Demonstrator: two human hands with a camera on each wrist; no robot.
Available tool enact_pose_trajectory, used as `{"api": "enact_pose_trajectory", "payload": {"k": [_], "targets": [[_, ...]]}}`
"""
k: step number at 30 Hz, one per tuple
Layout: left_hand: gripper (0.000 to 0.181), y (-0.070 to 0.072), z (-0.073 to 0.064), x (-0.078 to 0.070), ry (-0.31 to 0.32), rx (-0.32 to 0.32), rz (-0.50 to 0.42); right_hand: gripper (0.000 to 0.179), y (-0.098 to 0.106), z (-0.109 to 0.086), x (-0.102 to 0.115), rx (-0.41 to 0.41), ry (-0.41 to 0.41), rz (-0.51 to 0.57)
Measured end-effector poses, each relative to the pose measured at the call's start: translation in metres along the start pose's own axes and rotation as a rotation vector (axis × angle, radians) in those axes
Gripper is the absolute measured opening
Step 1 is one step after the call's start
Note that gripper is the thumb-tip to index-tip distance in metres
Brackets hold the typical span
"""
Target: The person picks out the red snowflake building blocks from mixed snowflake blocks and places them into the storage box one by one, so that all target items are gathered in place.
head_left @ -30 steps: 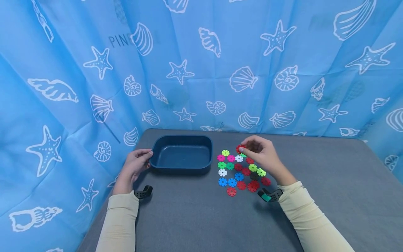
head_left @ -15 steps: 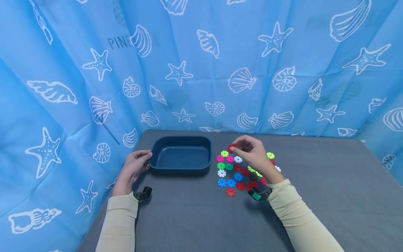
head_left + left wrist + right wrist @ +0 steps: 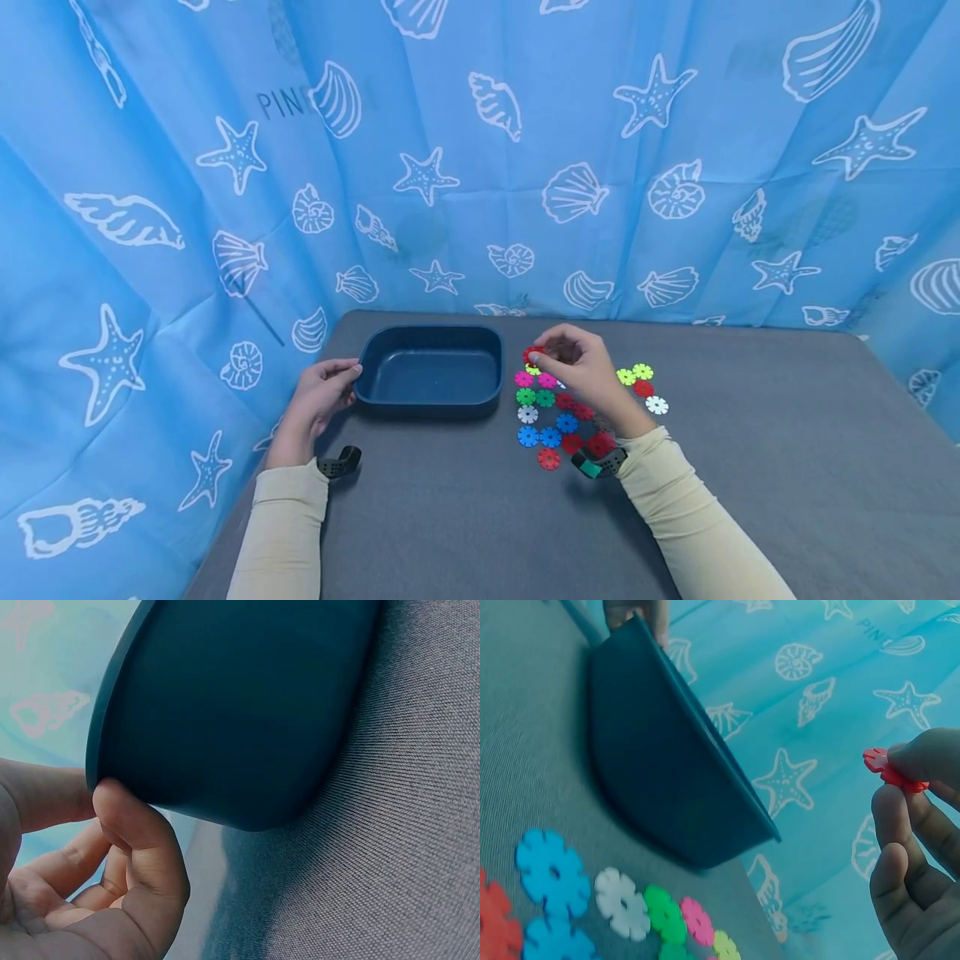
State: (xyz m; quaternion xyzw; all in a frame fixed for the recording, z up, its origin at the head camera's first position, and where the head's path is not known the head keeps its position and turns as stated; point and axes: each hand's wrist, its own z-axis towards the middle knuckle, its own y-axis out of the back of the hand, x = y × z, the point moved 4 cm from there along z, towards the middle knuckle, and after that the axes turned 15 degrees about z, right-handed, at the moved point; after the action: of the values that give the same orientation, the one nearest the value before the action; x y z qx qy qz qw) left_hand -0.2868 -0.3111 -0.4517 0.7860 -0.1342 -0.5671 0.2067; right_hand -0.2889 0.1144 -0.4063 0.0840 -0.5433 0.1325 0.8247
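A dark blue oblong tub (image 3: 427,410) stands on the grey cloth. My left hand (image 3: 318,400) pinches its rim at the left end, thumb and forefinger on the edge (image 3: 97,769) in the left wrist view. Between the thumb and fingers of my right hand (image 3: 581,371) is a red notched disc (image 3: 531,357), raised just right of the tub. The right wrist view shows this red piece (image 3: 876,760) partly behind the thumb; whether it is one disc or two stacked, I cannot tell. Below lie blue (image 3: 528,436), white (image 3: 527,414), green (image 3: 526,397) and pink (image 3: 523,379) discs.
Right of my right wrist lie several more discs, among them a lime one (image 3: 626,377) and a white one (image 3: 657,405). My right forearm hides part of the spread. A blue shell-patterned curtain (image 3: 465,208) hangs behind the table's far edge.
My right hand has moved left with the red disc, from over the spread toward the tub. Discs on the right have come into sight behind it. My left hand keeps its grip on the rim.
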Motion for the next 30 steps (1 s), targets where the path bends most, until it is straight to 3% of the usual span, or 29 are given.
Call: {"api": "enact_pose_trajectory", "payload": {"k": [13, 30], "targets": [[0.044, -0.001, 0.001, 0.003, 0.002, -0.014, -0.004, 0.017, -0.021, 0.010, 0.000, 0.000, -0.025, 0.032], [0.046, -0.001, 0.001, 0.003, 0.010, -0.004, -0.002, 0.016, -0.039, 0.017, -0.016, 0.011, -0.105, 0.063]]}}
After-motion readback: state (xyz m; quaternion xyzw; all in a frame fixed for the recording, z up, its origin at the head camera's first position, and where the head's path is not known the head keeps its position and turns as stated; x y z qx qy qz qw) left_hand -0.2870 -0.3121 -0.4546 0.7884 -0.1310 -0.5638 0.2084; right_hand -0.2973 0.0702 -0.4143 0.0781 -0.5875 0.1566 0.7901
